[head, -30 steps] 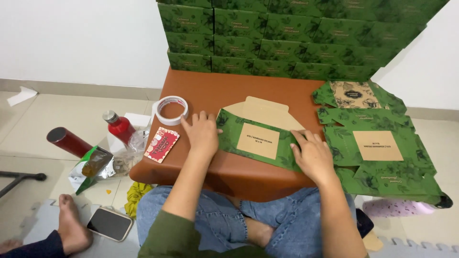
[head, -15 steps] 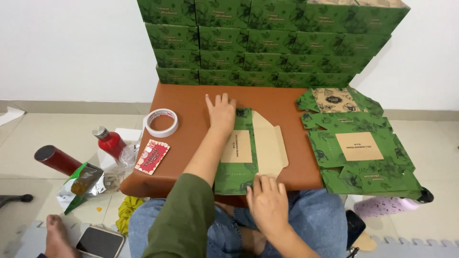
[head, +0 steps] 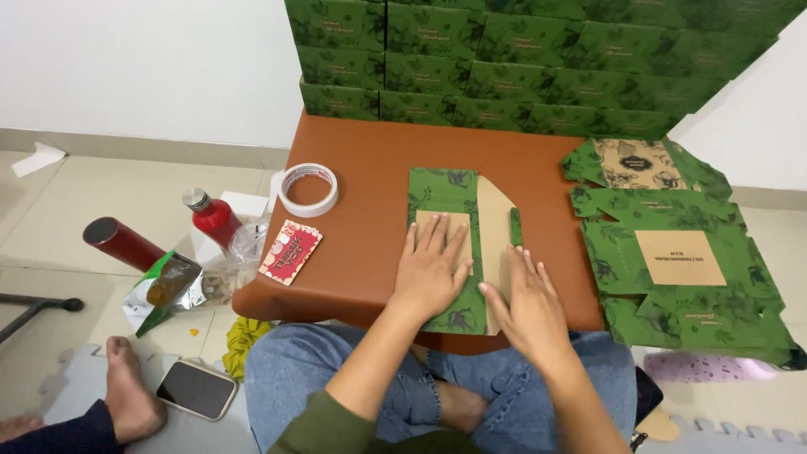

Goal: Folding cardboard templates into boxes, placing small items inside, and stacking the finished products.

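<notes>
1. The left hand (head: 430, 269) lies flat, fingers spread, palm down on a flat green leaf-printed cardboard box blank (head: 445, 244), grasping nothing, simply pressing on the blank's tan label panel.
2. The right hand (head: 525, 303) is open too, fingers stretched forward, resting on the blank's folded-over brown kraft flap (head: 494, 214) and gripping nothing.
3. The box blank sits lengthwise in the middle of the low reddish-brown table (head: 370, 210), its near end at the table's front edge, just above the person's blue-jeaned knees.
4. To the left on the table, well apart from the hands, rests a white roll of tape (head: 308, 189); nearer the front-left corner lies a small red patterned card (head: 290, 250).
5. On the right, a spread stack of unfolded green box blanks (head: 681, 261) overlaps the table's edge, one showing a tan label, the top one a brown printed panel.
6. Behind the table, a wall of assembled green boxes (head: 521, 59) is stacked several rows high.
7. On the floor at left: a red bottle with a silver cap (head: 212, 217), a dark red cylinder flask (head: 124, 244), a green foil pouch (head: 164, 286), and a black phone (head: 196, 389) lying face up.
8. Another person's bare foot (head: 130, 395) rests just beside that phone.
</notes>
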